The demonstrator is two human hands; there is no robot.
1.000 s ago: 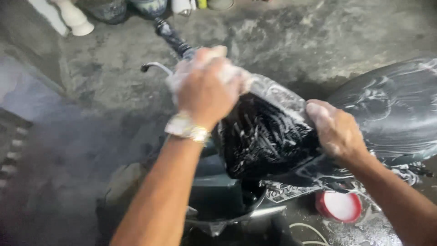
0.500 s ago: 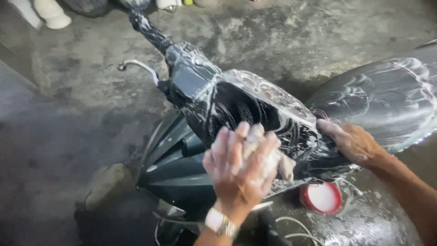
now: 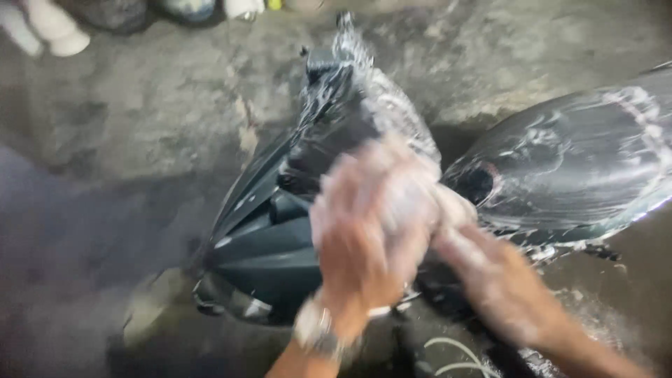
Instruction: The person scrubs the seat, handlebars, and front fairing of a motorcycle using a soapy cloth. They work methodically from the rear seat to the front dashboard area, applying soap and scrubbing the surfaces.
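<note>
The left hand (image 3: 364, 238), a watch (image 3: 315, 329) at its wrist, was curled around a pale, soapy sponge (image 3: 413, 199) and pressed it against the scooter (image 3: 294, 210). The right hand (image 3: 462, 245) lay just beside it, touching the same foamy spot; blur hid whether its fingers were open or closed. Both hands sat over the middle of the dark scooter, between its suds-streaked front panel and its lathered black seat (image 3: 574, 161). The scooter stood on a wet concrete floor (image 3: 140, 126), with pale containers (image 3: 49, 31) at the far edge.
</note>
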